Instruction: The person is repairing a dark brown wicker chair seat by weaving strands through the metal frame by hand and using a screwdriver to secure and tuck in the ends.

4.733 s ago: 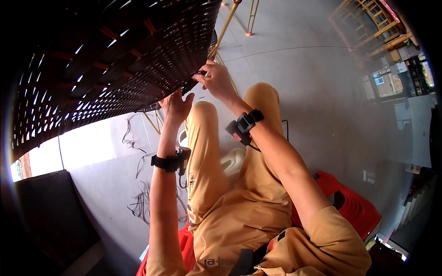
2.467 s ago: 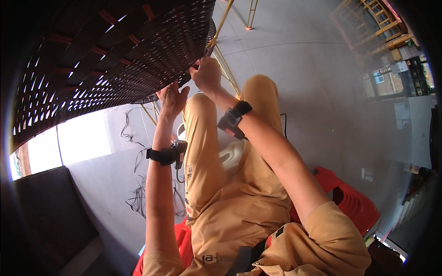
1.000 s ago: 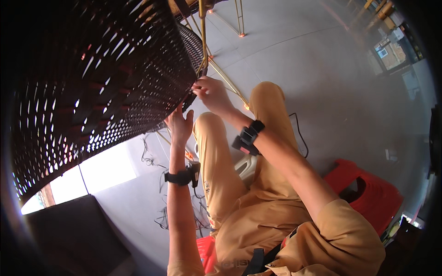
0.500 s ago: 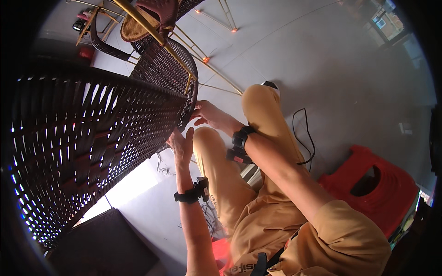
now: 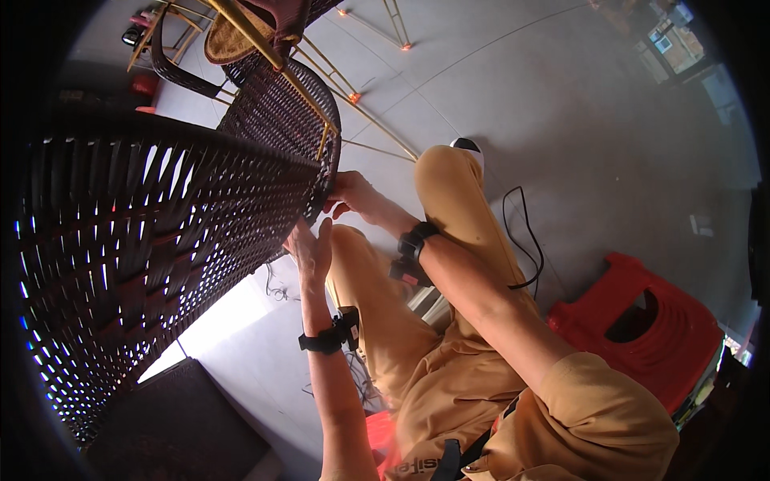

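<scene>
A dark brown woven wicker chair (image 5: 152,232) fills the left side, tipped so its broad woven panel stands close to me. The panel meets a curved, wrapped rim near both hands. My left hand (image 5: 310,252) holds the lower end of this edge, thumb raised apart, its fingertips partly hidden by the weave. Just above and to the right, my right hand (image 5: 357,198) has its fingers bent in against the rim. Any loose strand between those fingers is too small to make out. Each wrist wears a black strap with a small box.
Gold metal chair legs (image 5: 361,108) reach across the top, near a round tan cushion (image 5: 233,36). A red plastic stool (image 5: 642,329) lies at the right. A black cable (image 5: 521,232) loops on the grey floor (image 5: 609,160). At lower left is a dark flat panel (image 5: 176,425).
The right hand's fingers have drawn in closer against the rim. The chair and both hands sit slightly farther left in the picture, along with the whole view.
</scene>
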Demonstrator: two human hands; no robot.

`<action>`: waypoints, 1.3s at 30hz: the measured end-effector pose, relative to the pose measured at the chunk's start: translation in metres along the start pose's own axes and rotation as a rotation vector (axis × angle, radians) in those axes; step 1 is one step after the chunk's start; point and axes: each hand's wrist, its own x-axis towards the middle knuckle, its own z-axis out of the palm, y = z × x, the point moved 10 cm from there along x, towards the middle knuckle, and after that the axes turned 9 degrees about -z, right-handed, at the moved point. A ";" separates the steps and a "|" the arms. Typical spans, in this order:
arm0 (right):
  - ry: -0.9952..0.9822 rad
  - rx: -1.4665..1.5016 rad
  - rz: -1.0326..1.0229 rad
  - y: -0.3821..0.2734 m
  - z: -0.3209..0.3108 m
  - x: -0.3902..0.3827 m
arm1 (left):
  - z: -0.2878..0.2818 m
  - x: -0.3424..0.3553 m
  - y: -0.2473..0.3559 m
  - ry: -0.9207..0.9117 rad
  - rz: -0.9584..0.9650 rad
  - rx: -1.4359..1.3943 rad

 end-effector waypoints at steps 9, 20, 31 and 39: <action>0.128 -0.082 0.034 -0.004 -0.005 -0.005 | -0.002 -0.001 0.003 -0.024 -0.035 0.019; 0.319 0.283 0.149 0.037 -0.012 0.000 | -0.001 -0.001 0.012 -0.118 -0.076 -0.084; 0.304 -0.120 -0.055 0.019 -0.034 -0.008 | -0.001 0.002 0.002 -0.016 -0.001 -0.009; 0.074 -0.021 -0.116 -0.006 0.005 -0.005 | -0.008 0.003 0.026 -0.080 0.020 -0.091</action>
